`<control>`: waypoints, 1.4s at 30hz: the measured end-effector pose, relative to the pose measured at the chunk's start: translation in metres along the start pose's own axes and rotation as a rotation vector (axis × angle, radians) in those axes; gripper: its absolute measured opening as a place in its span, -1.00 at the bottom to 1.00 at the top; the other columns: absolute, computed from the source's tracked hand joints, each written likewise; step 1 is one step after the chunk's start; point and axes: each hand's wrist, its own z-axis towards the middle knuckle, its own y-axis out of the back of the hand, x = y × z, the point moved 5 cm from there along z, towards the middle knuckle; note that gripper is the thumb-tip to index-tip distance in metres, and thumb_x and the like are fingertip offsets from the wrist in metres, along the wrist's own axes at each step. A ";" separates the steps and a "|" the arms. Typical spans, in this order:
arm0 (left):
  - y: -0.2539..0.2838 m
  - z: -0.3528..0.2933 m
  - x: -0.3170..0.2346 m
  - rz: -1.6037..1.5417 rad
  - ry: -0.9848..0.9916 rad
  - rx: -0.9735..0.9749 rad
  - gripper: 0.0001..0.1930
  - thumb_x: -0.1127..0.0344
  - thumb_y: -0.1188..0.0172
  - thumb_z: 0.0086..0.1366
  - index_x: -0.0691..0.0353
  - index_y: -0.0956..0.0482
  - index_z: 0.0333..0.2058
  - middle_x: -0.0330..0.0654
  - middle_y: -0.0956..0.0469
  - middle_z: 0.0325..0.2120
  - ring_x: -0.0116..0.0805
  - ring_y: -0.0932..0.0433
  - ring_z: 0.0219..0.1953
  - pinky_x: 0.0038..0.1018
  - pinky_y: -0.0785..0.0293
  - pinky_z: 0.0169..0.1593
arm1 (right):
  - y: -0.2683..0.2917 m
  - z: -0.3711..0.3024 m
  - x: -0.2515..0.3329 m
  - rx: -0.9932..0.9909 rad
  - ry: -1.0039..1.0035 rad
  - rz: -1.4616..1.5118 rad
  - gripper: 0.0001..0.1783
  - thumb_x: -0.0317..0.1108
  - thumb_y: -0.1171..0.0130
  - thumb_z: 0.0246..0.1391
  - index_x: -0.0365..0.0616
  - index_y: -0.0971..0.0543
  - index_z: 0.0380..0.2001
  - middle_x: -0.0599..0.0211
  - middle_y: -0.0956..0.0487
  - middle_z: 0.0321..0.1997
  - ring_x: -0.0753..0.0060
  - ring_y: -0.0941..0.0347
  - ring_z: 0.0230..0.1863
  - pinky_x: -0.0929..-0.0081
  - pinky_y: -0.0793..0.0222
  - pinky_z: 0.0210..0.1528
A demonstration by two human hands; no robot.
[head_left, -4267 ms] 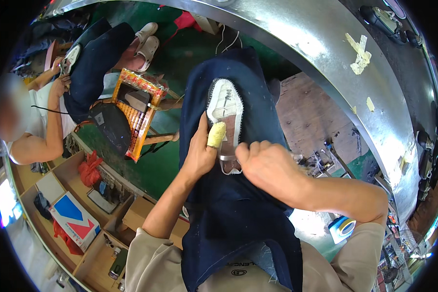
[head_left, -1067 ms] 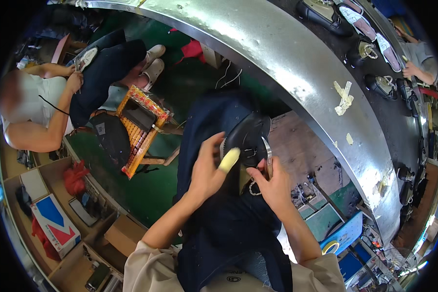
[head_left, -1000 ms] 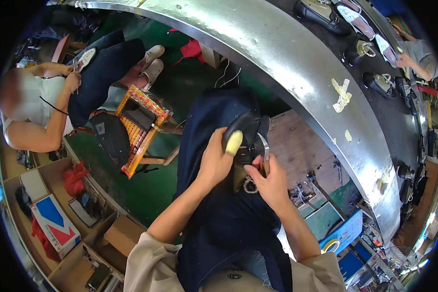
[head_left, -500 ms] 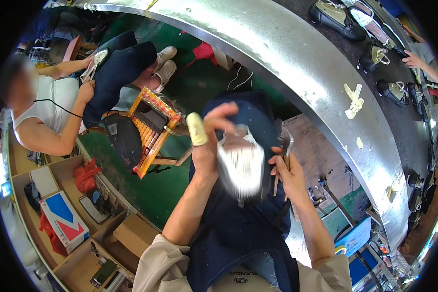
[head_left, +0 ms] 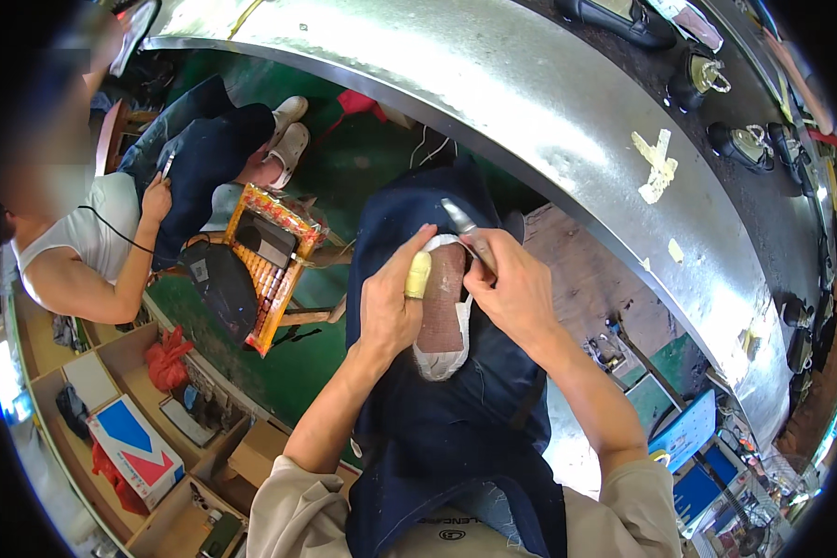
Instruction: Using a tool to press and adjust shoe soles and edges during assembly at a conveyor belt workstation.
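Observation:
Over my lap lies a shoe upper on its last, bottom up (head_left: 444, 293), with a brown underside and a white edge folded round it. My left hand (head_left: 391, 305) grips its left side; a yellow wrap (head_left: 418, 276) covers one digit. My right hand (head_left: 513, 285) is closed round metal pincers (head_left: 458, 218) at the upper right edge of the shoe. One silver end of the pincers sticks out above the fist; their other end is hidden by my fingers. A dark blue apron (head_left: 446, 428) lies under the shoe.
A curved metal bench edge (head_left: 530, 102) sweeps past ahead and right, with black shoes (head_left: 740, 146) beyond it. At left, a seated co-worker (head_left: 93, 242) holds a tool, near a bamboo stool (head_left: 270, 270) bearing a phone. Wooden compartments (head_left: 172, 465) hold boxes and a red bag.
The shoe has turned from a blurred white side to its brown underside. My right hand has brought the pincers from beside the shoe onto its edge. The co-worker's shoe has moved up.

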 end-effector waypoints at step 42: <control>0.016 0.001 0.015 -0.361 0.025 0.141 -0.65 0.42 -0.24 0.37 0.24 -0.55 0.12 -0.05 -0.49 0.24 -0.26 -0.53 0.21 -0.40 -0.55 0.12 | -0.007 -0.059 0.012 0.332 -0.100 0.115 -0.68 -0.19 -0.13 0.40 -0.29 -0.44 -0.18 -0.08 -0.62 -0.51 -0.24 -0.60 -0.46 0.00 -0.48 -0.44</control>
